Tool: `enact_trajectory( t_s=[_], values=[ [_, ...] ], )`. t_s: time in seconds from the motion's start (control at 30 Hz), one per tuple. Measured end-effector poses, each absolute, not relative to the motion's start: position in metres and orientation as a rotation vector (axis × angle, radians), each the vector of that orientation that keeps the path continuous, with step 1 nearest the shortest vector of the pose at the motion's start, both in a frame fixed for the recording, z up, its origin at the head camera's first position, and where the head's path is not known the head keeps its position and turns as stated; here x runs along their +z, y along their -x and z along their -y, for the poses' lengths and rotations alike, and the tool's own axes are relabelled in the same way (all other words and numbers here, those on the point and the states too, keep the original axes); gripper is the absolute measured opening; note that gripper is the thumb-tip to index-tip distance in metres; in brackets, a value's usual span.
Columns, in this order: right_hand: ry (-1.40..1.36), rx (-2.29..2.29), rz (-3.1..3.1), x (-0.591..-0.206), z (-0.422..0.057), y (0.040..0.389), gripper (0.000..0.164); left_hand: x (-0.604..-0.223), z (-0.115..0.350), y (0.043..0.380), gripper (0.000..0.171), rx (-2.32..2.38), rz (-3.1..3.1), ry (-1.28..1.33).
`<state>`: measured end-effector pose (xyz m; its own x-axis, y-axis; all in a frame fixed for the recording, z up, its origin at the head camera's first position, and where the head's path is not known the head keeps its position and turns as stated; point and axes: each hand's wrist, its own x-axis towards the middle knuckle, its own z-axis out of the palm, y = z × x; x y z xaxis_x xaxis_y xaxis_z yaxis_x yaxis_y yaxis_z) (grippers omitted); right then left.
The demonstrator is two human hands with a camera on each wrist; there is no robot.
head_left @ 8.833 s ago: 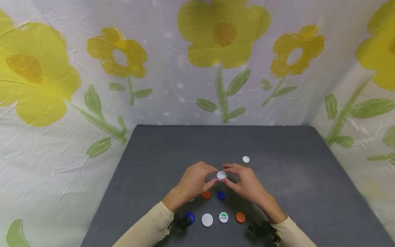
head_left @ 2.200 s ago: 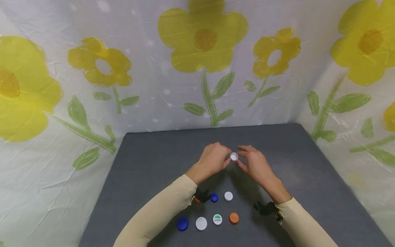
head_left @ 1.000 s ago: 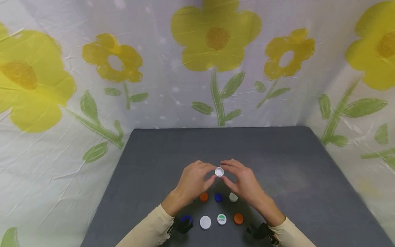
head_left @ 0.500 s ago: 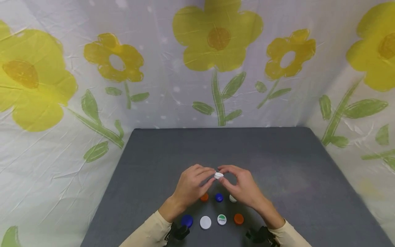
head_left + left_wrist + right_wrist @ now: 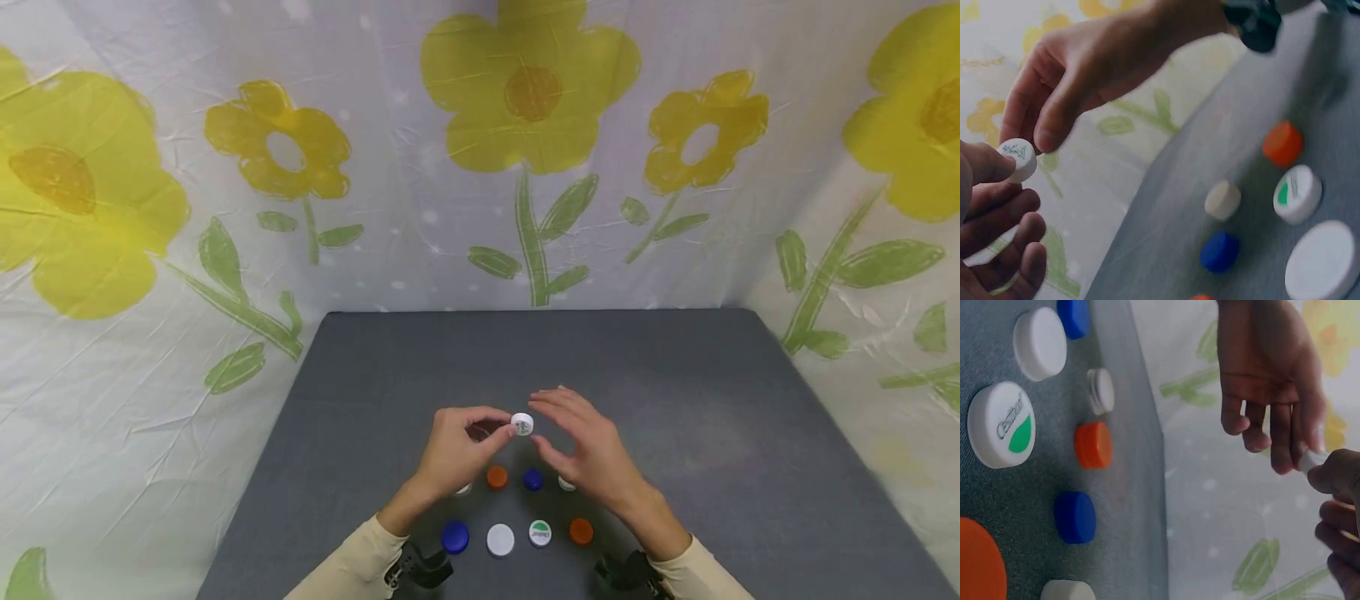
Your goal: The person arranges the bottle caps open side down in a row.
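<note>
My left hand [image 5: 459, 450] pinches a small white bottle cap [image 5: 522, 424] between thumb and fingers, above the table. Its top with small dark print is turned to view; in the left wrist view that cap [image 5: 1017, 159] shows greenish print. Just right of it, my right hand [image 5: 588, 442] has its fingers spread and apart from the cap in the head view. From the right wrist view, the right thumb [image 5: 1334, 472] overlaps the edge of the cap [image 5: 1310, 460]. Below the hands lie two rows of bottle caps.
The near row holds a blue cap [image 5: 454, 537], a white cap [image 5: 500, 540], a white cap with green print [image 5: 540, 533] and an orange cap [image 5: 581, 531]. Behind are an orange cap [image 5: 497, 477], a blue cap [image 5: 532, 479] and two partly hidden white caps. A flowered curtain [image 5: 390, 208] borders the grey table [image 5: 420, 350].
A white cap has joined the back row's right end, and the one lying farther back was picked up. The held cap turned from hollow side to printed top; my right fingers moved off it.
</note>
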<state>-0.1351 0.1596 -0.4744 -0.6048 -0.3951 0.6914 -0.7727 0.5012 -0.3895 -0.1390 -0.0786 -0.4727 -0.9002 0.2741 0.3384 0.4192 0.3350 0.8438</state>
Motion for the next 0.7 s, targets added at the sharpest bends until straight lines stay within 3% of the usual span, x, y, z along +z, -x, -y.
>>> enact_trajectory(
  t_s=[0.1, 0.27, 0.7],
  values=[
    [-1.058, 0.892, 2.151, -0.475, -0.158, 0.136, 0.061, -0.472, 0.081, 0.139, 0.01, -1.731, 2.546, 0.562],
    [-1.086, 0.864, 2.121, -0.478, -0.156, 0.137, 0.05, -0.47, 0.083, 0.139, 0.015, -1.753, 2.603, 0.581],
    [-0.938, 0.894, 2.37, -0.483, -0.148, 0.152, 0.034, -0.476, 0.083, 0.157, 0.021, -0.87, 2.49, 0.882]
  ],
)
